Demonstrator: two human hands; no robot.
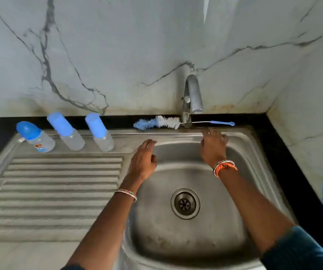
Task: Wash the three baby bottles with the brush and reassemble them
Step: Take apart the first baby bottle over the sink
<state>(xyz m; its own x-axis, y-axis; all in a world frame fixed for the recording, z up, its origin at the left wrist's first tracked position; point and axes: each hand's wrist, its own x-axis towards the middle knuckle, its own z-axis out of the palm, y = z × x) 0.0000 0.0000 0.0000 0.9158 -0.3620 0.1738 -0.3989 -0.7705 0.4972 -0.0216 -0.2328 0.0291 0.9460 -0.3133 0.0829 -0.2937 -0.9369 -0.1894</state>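
Marble-veined wall (117, 45) behind; black tabletop (285, 152) edges a steel sink (254, 149) with ribbed drainboard (59, 182). Faucet (192, 94) at 12 o'clock. Three capped baby bottles (67, 131) stand at 10 o'clock; leftmost label unreadable. Brush (157, 122) lies along the back rim. Left hand (144, 158) and right hand (213, 147), fingers relaxed, each grip empty, just below the brush.
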